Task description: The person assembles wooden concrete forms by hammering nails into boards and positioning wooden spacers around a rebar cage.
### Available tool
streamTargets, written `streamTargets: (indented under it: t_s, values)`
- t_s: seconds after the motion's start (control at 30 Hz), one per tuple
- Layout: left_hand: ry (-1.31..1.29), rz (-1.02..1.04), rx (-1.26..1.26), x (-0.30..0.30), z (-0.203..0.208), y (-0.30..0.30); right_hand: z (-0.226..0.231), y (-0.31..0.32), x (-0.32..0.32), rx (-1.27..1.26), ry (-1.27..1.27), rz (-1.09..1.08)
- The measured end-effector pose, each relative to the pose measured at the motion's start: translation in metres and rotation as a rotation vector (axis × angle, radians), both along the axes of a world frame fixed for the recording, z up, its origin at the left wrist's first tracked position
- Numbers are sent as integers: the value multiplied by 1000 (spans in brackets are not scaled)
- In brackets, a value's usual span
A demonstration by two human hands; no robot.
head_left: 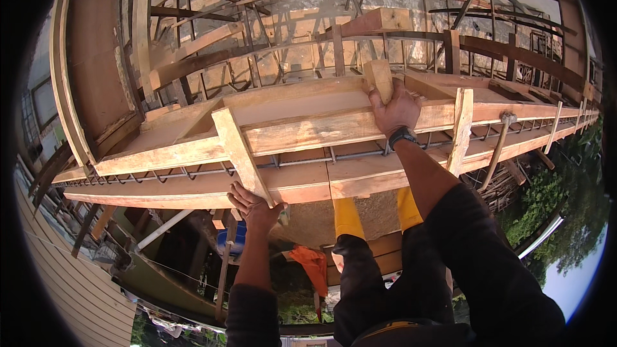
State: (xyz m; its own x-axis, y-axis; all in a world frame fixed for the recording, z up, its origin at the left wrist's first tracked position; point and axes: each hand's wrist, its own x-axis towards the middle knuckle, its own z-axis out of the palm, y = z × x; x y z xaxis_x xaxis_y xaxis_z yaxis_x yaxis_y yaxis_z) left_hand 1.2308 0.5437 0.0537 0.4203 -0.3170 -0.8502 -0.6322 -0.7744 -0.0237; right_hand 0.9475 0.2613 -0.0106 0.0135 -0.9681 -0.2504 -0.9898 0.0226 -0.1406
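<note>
My right hand (396, 110) is wrapped around a short wooden block (378, 80), which stands tilted at the inner side of a long timber formwork beam (308, 130). My left hand (257, 209) rests at the lower end of a wooden cleat (239, 151) that bridges the beam and the outer side board (295, 183). Its fingers are spread against the board, with the thumb on the cleat's other side. A second cleat (461, 130) crosses to the right of my right hand. Steel reinforcing bars (331, 154) show in the gap between the boards.
A hammer (496, 148) hangs on the formwork at the right. Beyond lie more timber forms (96, 58) and upright props (337, 48). Yellow boots (348, 217) stand below the outer board, near an orange cloth (311, 266) and a blue bucket (230, 239).
</note>
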Motion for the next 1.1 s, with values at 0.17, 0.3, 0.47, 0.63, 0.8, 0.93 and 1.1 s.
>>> streamTargets:
  t_s: [0.17,0.3,0.47,0.63,0.8,0.93,1.1]
  values:
    - [-10,-40,24,0,-2,3,-3,1,0,10,51,14]
    - [-30,-32,-11,2,0,9,-3,5,6,28,27,9]
    - [-29,26,-11,-7,-1,-9,-2,0,-10,11,11,8]
    - [-124,74,-170,-3,2,9,0,4,9,67,58,2]
    - [-82,136,-131,-7,4,1,-13,4,-3,-26,-2,3]
    - [-74,-33,-54,-6,0,-11,-12,-2,-12,-58,7,-7]
    - [-54,19,13,-1,-2,-1,-3,1,3,-11,66,23]
